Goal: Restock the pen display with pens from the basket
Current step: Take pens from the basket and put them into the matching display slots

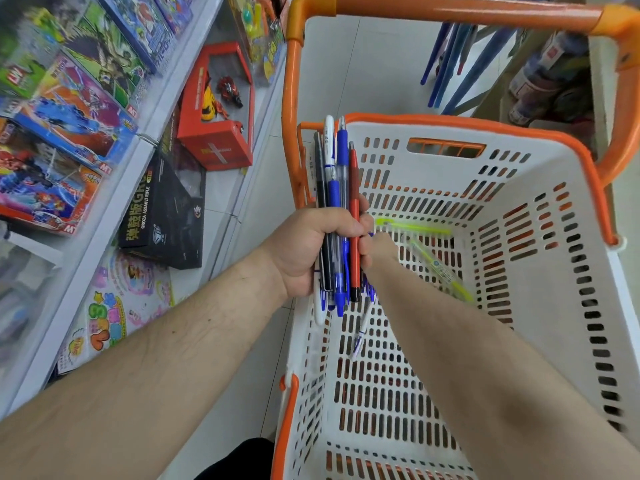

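Observation:
My left hand [311, 247] grips a bundle of pens [337, 188] upright over the left rim of the basket: black, white, blue and one red. The white basket with an orange rim [450, 121] stands below me. My right hand [381, 245] reaches down into it, right beside the bundle; its fingers are hidden behind my left hand and the pens. On the basket floor lie two yellow-green pens [419, 227], [441, 270] just beyond my right hand, and a white-and-blue pen [360, 336] under my right forearm. No pen display is in view.
The basket's orange handle [450, 10] arches across the top. Shelves on the left hold toy boxes, among them a red box [218, 109] and a black box [162, 216]. Blue rods [450, 64] lean at the upper right, above the white floor.

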`<control>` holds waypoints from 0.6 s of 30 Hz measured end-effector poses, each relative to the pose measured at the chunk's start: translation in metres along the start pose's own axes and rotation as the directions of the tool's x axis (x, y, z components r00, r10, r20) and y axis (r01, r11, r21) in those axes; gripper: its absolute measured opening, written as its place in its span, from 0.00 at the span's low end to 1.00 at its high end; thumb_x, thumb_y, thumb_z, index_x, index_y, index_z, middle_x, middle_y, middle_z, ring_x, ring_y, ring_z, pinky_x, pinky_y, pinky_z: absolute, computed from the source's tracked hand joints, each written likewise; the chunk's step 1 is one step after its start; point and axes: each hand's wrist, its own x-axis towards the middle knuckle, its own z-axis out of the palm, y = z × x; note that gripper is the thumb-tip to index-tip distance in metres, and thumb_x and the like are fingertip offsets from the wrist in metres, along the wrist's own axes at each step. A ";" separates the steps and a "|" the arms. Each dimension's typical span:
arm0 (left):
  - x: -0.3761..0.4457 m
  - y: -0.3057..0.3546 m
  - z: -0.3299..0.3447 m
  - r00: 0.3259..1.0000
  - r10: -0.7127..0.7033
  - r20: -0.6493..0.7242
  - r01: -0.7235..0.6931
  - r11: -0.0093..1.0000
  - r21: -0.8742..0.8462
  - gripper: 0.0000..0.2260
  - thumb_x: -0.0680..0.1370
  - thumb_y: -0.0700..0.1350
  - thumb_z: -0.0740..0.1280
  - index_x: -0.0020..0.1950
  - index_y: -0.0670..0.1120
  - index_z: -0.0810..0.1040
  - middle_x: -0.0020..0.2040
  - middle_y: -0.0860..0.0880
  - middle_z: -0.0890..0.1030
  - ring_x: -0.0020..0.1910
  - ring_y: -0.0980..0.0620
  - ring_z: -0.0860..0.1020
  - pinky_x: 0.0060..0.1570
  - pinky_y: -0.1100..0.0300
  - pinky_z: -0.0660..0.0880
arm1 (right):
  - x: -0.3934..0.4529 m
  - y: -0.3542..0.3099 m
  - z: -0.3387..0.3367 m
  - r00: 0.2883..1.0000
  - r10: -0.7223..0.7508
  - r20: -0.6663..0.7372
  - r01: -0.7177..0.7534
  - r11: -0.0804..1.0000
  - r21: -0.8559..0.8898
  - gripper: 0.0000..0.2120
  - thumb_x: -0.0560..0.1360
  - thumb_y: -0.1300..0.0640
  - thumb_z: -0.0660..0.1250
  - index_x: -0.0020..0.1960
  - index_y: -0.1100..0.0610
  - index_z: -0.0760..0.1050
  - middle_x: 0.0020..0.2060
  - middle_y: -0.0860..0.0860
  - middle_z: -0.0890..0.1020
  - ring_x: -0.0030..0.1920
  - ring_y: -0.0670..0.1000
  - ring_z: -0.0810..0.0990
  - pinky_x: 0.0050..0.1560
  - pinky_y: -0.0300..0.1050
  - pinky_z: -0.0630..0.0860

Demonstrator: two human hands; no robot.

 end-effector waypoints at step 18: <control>-0.003 0.002 0.005 0.998 0.013 -0.058 -0.009 0.998 0.068 0.11 0.66 0.35 0.64 0.46 0.45 0.74 0.34 0.49 0.76 0.30 0.53 0.76 0.35 0.57 0.78 | -0.066 0.062 0.061 0.994 0.006 -0.105 -0.016 0.995 -0.097 0.22 0.77 0.59 0.69 0.67 0.62 0.65 0.63 0.59 0.68 0.55 0.57 0.79 0.55 0.49 0.79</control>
